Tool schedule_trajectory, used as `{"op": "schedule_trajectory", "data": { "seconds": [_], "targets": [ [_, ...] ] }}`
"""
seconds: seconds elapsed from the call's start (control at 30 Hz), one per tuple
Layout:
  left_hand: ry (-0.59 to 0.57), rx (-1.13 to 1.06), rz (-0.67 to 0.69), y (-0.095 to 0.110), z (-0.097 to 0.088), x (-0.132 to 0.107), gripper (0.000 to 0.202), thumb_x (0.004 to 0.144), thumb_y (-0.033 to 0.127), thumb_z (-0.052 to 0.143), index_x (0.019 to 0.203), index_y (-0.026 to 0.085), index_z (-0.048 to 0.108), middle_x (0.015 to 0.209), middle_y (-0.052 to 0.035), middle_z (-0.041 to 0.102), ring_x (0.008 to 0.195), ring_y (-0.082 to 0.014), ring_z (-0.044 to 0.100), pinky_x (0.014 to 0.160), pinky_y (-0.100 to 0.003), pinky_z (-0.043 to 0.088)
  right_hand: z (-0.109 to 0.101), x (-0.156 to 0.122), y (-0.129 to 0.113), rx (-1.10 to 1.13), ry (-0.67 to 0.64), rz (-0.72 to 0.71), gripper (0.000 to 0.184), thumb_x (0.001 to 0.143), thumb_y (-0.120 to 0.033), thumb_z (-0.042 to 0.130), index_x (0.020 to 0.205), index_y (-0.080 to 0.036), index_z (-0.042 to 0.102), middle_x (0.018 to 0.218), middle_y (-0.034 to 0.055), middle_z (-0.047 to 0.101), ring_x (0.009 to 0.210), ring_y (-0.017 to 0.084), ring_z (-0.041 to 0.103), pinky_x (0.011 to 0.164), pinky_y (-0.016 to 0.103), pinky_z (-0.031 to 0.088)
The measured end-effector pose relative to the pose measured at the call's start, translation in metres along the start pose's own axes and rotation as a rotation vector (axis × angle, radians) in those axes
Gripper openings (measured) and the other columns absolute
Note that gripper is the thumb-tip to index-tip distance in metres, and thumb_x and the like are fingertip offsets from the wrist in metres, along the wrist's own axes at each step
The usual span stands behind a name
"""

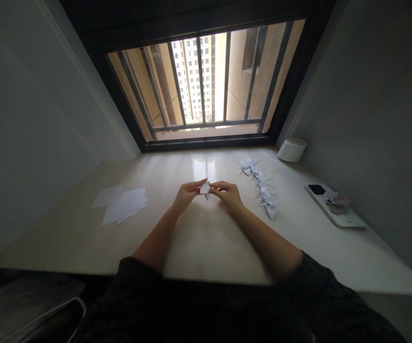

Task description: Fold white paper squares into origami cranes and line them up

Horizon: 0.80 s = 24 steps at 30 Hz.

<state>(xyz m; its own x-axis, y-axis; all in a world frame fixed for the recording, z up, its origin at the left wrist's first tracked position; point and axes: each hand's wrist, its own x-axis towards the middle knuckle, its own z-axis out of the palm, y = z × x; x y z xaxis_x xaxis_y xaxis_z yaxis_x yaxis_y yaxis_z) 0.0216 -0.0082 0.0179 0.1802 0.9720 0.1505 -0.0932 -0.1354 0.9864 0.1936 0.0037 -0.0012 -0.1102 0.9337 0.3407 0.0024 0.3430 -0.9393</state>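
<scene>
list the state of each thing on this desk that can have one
folded paper: partly folded, pinched between both hands
left hand: shut on the paper's left side
right hand: shut on its right side
paper sheets: flat, unfolded, loosely stacked
paper figures: folded, lying in a row
phone: lying flat, a small round thing on top
</scene>
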Motion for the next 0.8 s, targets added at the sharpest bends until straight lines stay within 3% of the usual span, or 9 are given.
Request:
{"op": "schedule_trajectory", "data": {
  "seconds": [0.23,0.43,0.8],
  "targets": [
    [-0.017,0.131,0.056,-0.003,-0.001,0.002,0.051,0.068,0.038,0.070,0.112,0.014,0.063,0.112,-0.0115,0.064,0.104,-0.0271,0.060,0.095,-0.042,0.045,-0.001,0.002,0.008,0.031,0.007,0.101,0.028,0.060,-0.039,0.075,0.081,-0.021,0.074,0.081,0.0061,0.072,0.070,0.020,0.065,0.062,0.031,0.048],
    [-0.075,0.337,0.117,-0.004,-0.005,0.000,0.048,0.073,0.037,0.066,0.117,0.019,0.059,0.116,-0.0108,0.062,0.102,-0.0244,0.061,0.083,-0.036,0.052,-0.002,0.004,0.013,0.056,0.009,0.214,0.034,0.056,-0.045,0.076,0.078,-0.018,0.074,0.079,0.0073,0.073,0.071,0.023,0.066,0.066,0.033,0.049],
    [-0.031,0.459,0.216,-0.002,0.003,-0.005,0.045,0.071,0.033,0.068,0.114,0.023,0.061,0.108,-0.0075,0.066,0.093,-0.0207,0.064,0.077,-0.035,0.056,-0.001,0.004,0.011,0.015,0.020,0.227,0.038,0.055,-0.049,0.075,0.073,-0.017,0.073,0.077,0.0084,0.073,0.069,0.023,0.066,0.066,0.033,0.049]
  ]
}}
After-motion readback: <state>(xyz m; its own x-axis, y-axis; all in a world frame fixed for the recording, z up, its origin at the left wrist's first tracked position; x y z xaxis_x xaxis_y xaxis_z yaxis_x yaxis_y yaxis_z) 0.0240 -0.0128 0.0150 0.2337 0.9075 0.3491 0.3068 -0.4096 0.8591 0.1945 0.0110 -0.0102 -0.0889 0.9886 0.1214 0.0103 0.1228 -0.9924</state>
